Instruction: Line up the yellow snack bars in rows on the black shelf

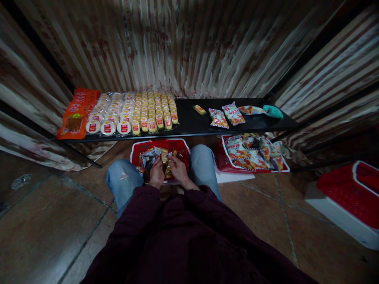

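Behind everything beyond the hands, a striped, pleated curtain (166, 51); ahead and left of the hands, one orange bag (77, 114), then, counted along the front edge, three files of round white packets (108, 127) and six of yellow packets (152, 124); ahead and right, one lone yellow packet (199, 109), three snack bags (218, 118) and one turquoise packet (272, 111); three red baskets, the nearest basket (185, 148) under the hands, the next basket (220, 159) to their right, the last basket (343, 189) far right. Under the rows, a black shelf (186, 124); around and below the hands, a dim tiled floor (79, 213). In the nearest basket, gold packets (164, 153), pinched by the right hand (178, 169); cannot tell grip from touch at the curled left hand (156, 173); impossible to count the gold packets, half hidden by fingers; far right, last basket cut off.
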Available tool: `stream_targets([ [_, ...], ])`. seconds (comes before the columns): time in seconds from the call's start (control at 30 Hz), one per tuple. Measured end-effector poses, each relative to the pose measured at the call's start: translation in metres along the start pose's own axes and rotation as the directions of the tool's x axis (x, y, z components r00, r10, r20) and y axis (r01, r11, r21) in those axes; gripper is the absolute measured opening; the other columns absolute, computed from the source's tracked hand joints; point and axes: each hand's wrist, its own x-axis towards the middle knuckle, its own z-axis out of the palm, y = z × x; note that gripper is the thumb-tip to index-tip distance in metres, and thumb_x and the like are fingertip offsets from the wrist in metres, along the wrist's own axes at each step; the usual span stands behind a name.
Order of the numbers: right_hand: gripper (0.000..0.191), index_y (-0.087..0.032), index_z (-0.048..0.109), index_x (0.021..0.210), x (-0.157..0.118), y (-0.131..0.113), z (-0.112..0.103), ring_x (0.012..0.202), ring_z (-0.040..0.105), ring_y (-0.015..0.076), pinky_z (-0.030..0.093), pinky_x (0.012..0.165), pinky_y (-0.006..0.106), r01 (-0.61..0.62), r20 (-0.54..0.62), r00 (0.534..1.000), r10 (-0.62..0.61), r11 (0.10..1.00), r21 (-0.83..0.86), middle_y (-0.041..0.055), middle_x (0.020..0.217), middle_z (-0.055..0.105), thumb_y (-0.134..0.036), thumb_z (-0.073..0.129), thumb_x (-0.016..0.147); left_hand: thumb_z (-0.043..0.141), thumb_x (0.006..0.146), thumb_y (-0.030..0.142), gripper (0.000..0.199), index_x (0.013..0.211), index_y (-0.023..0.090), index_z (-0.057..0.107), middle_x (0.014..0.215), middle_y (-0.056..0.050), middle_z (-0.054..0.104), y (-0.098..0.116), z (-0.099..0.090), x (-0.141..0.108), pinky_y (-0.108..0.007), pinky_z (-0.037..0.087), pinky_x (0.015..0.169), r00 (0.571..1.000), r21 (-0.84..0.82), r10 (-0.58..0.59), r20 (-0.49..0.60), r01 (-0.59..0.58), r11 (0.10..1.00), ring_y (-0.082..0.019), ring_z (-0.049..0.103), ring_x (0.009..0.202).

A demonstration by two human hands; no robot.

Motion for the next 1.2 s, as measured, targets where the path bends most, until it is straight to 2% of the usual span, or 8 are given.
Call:
stream_targets([
  [0.2,0.022,-0.03,0.075,0.095,-0.001,0.003,0.0,0.093,0.065,0.0208,0.045,0.095,0.036,-0.051,-0.012,0.999,0.052,0.998,0.031,-0.0016,0.095,0.074,-0.033,0.061,0.078,0.064,0.067,0.015,0.029,0.095,0.018,0.068,0.105,-0.007,0.071,0.001,0.005,-0.007,-0.031,0.04,0.1,0.998,0.054,0.027,0.06,-0.03,0.998,-0.019,0.061,0.109],
  [0.37,0.025,-0.028,0.073,0.097,-0.001,0.006,0.0,0.096,0.065,0.0205,0.045,0.096,0.036,-0.105,-0.005,0.994,0.106,0.988,0.116,-0.0016,0.097,0.073,-0.037,0.067,0.074,0.064,0.069,0.013,0.028,0.096,0.02,0.071,0.116,-0.006,0.068,0.001,0.007,-0.013,-0.032,0.04,0.101,0.995,0.122,0.049,0.089,-0.059,0.991,-0.019,0.059,0.114],
  [0.5,0.027,-0.027,0.072,0.095,0.001,0.01,0.002,0.095,0.065,0.0211,0.048,0.091,0.033,-0.112,0.045,0.994,0.105,0.971,0.212,-0.0006,0.093,0.073,-0.038,0.072,0.07,0.061,0.068,0.003,0.032,0.093,0.021,0.071,0.117,-0.005,0.068,0.0,0.01,-0.015,-0.032,0.036,0.105,0.99,0.199,0.131,0.056,-0.14,0.97,-0.018,0.058,0.115],
  [0.6,0.028,-0.026,0.072,0.095,0.005,0.014,0.003,0.094,0.065,0.0221,0.05,0.088,0.033,-0.102,0.048,0.994,0.093,0.964,0.247,0.0004,0.092,0.073,-0.037,0.072,0.069,0.06,0.069,-0.001,0.035,0.094,0.021,0.072,0.114,-0.005,0.068,0.0,0.014,-0.017,-0.033,0.033,0.109,0.975,0.28,0.208,0.076,-0.221,0.934,-0.018,0.057,0.115],
  [0.8,0.032,-0.025,0.071,0.097,0.014,0.025,0.0,0.098,0.065,0.024,0.048,0.094,0.039,-0.077,-0.041,0.996,0.084,0.986,0.146,0.0035,0.099,0.072,-0.041,0.069,0.069,0.061,0.066,-0.003,0.039,0.094,0.022,0.071,0.11,-0.005,0.067,-0.002,0.021,-0.018,-0.036,0.033,0.109,0.948,0.379,0.305,0.091,-0.316,0.87,-0.02,0.056,0.114],
  [0.9,0.035,-0.025,0.069,0.106,0.017,0.024,-0.003,0.102,0.064,0.0243,0.047,0.097,0.041,-0.052,-0.041,0.998,0.056,0.994,0.096,0.0054,0.109,0.071,-0.041,0.063,0.075,0.061,0.067,-0.002,0.038,0.094,0.023,0.071,0.111,-0.005,0.067,-0.004,0.023,-0.017,-0.037,0.034,0.109,0.927,0.452,0.356,0.118,-0.369,0.812,-0.021,0.056,0.113],
  [1.0,0.036,-0.024,0.068,0.11,0.019,0.021,-0.006,0.106,0.064,0.0247,0.045,0.1,0.041,-0.024,-0.069,0.997,0.028,0.998,0.05,0.0071,0.113,0.07,-0.038,0.059,0.077,0.058,0.067,-0.001,0.037,0.093,0.023,0.07,0.111,-0.006,0.066,-0.006,0.025,-0.013,-0.038,0.033,0.111,0.881,0.513,0.441,0.173,-0.463,0.723,-0.021,0.056,0.114],
  [1.2,0.041,-0.019,0.065,0.116,0.025,0.011,-0.013,0.112,0.062,0.0242,0.045,0.103,0.041,0.004,-0.073,0.997,-0.008,0.999,-0.052,0.0094,0.119,0.068,-0.035,0.052,0.081,0.049,0.073,0.004,0.038,0.103,0.019,0.066,0.122,-0.009,0.063,-0.012,0.034,-0.003,-0.044,0.035,0.111,0.787,0.663,0.52,0.332,-0.587,0.465,-0.021,0.055,0.119],
])
